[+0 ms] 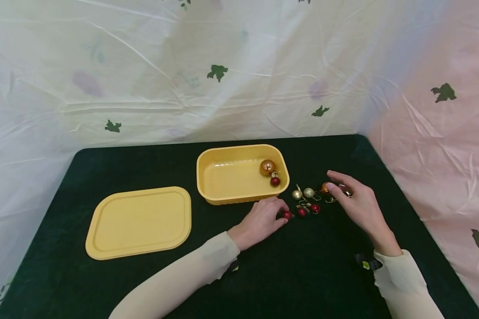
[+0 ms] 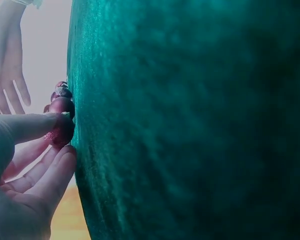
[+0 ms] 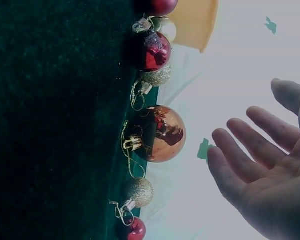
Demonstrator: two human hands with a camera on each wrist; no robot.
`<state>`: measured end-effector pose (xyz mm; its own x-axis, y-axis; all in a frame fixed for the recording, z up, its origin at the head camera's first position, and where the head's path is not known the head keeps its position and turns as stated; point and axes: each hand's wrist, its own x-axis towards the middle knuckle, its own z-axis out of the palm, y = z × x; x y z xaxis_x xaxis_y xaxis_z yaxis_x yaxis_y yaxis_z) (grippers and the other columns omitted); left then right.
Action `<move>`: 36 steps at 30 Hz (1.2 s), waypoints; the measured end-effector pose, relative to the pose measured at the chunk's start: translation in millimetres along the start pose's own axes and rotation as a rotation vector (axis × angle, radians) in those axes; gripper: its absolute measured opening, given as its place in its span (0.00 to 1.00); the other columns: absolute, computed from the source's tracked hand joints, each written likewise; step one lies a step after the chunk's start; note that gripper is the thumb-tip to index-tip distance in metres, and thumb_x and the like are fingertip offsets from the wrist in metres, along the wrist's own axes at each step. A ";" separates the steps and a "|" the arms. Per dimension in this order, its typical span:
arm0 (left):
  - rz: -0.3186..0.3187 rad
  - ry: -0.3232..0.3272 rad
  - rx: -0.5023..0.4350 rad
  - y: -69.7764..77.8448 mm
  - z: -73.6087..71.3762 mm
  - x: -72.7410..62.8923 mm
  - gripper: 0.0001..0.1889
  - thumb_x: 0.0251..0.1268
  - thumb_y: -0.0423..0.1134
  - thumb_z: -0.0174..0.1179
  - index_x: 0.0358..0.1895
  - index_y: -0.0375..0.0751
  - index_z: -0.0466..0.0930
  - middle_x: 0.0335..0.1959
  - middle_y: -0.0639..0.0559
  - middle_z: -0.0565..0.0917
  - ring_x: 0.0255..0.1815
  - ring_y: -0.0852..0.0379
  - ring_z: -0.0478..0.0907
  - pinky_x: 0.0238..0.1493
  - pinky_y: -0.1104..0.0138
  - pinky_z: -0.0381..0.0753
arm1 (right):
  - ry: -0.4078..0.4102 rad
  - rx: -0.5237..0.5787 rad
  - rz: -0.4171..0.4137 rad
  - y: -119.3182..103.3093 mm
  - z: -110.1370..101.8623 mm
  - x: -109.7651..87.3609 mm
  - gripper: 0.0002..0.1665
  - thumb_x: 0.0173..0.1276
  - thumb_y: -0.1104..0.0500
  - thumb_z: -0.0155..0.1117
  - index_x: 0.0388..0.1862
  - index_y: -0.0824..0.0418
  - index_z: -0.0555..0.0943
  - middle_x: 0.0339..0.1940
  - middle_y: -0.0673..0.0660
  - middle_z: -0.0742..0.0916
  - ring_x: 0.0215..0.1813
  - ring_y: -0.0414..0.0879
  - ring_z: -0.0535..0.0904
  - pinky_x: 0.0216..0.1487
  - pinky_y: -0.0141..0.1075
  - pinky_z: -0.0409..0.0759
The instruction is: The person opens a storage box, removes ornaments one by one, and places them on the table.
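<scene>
My left hand [image 1: 262,220] pinches a small red Christmas bauble [image 1: 287,215] between thumb and fingers, low at the dark green tabletop. In the left wrist view that bauble [image 2: 60,131] shows between the thumb and fingertips, with more baubles lined up behind it. Held above the right end of the group, my right hand [image 1: 357,201] has loosely spread fingers and nothing in its grasp. Below it lies a shiny copper bauble [image 3: 165,134] with a gold string loop, beside a glittery gold bauble [image 3: 139,192]. More red baubles [image 1: 315,208] and gold baubles [image 1: 308,192] lie between the hands.
Behind the left hand stands an open yellow box [image 1: 227,199] with a copper bauble [image 1: 268,167] and a red bauble [image 1: 275,181] in its right end. Its yellow lid [image 1: 139,223] lies flat to the left. White patterned cloth [image 1: 239,106] hangs behind the table.
</scene>
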<state>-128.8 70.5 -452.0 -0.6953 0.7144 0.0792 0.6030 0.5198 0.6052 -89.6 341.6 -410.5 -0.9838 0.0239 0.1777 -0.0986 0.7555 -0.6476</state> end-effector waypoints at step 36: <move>-0.149 0.341 0.203 -49.8 -100.0 -69.2 0.35 0.77 0.56 0.57 0.77 0.38 0.64 0.81 0.39 0.58 0.81 0.40 0.54 0.78 0.42 0.58 | -0.126 0.002 -0.189 -51.7 43.4 44.0 0.33 0.79 0.46 0.62 0.76 0.59 0.72 0.70 0.64 0.79 0.66 0.62 0.79 0.63 0.61 0.78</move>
<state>-149.8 -51.7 -408.3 -0.8495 0.4463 0.2814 0.5276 0.7116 0.4640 -134.3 275.2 -401.4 -0.9589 -0.2000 0.2015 -0.2827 0.7376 -0.6132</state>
